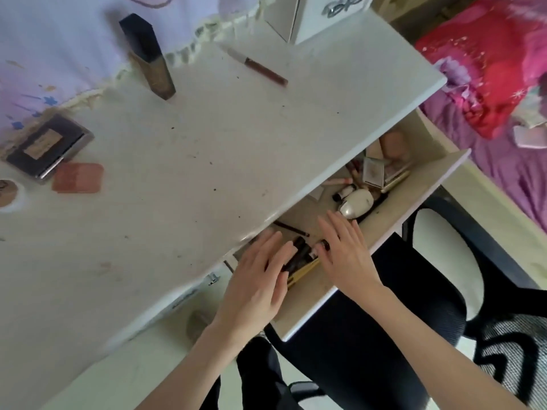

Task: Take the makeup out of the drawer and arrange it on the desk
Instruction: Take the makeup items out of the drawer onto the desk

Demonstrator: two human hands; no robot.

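Blurred throughout, so labels and small shapes in the drawer (414, 184) could not be read; back half of the drawer hidden under the worktop (207, 149). Cut off at the left edge: a round compact (7, 193). Hard to tell exactly what sat under the left hand (260, 279) — dark tubes (299, 255) and a yellow pencil-like stick (305, 272), partly covered by the palm. Left fingers (275, 247) straight and slightly spread, laid over the dark tubes, touching rather than curled round them. Right hand (346, 253) flat beside them, fingers (337, 229) extended and close together, thumb tip just at a small dark-capped item (324, 245); whether touching or only near could not be told. Just beyond the right fingertips, a white rounded bottle (356, 202) lying on its side, then a heap of pinkish and cream packages toward the drawer's far end, with a peach sponge-like lump (392, 145) at the corner. Already on the worktop, well apart from the hands: a tall dark-capped foundation bottle (151, 60) standing upright, a brownish lip gloss tube (260, 68) lying flat, a dark rectangular palette (48, 145) and a pink rounded case (78, 178) just beside it.
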